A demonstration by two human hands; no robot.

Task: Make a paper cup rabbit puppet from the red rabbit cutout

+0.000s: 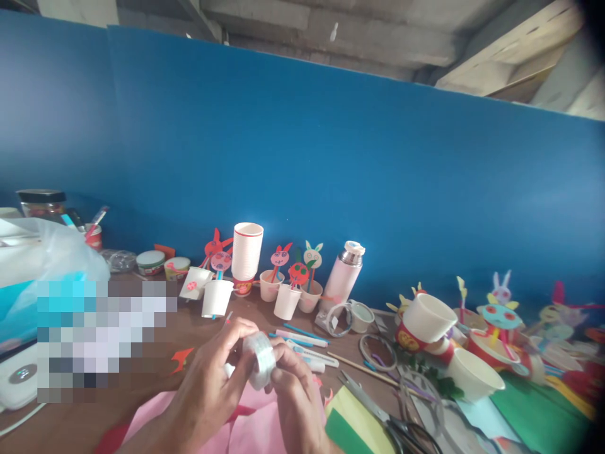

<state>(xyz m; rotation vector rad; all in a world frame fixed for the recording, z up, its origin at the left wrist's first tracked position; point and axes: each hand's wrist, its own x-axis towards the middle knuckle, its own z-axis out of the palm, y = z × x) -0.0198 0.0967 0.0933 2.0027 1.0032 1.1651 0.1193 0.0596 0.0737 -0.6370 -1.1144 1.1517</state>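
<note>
Both my hands meet over the front of the brown table around a roll of clear tape (pixel 261 360). My left hand (pixel 220 369) grips the roll from its left side, fingers curled over the top. On the right side, my right hand (pixel 295 384) has its fingers pinched at the roll's edge; whether a tape end sits between them I cannot make out. Beneath the hands lie pink paper sheets (pixel 255 432). Just beyond, a utility knife (pixel 314 354) and several pens lie on the table. Scissors (pixel 373 403) with black handles rest right of my right hand.
White paper cups with paper animal faces, such as one cup (pixel 217 298), stand along the blue partition (pixel 302 157). A cup stack (pixel 247 252) and a pink thermos (pixel 341 274) rise among them. Cups, wire coils and coloured paper (pixel 543 413) crowd the right; a plastic bag (pixel 57 258) lies left.
</note>
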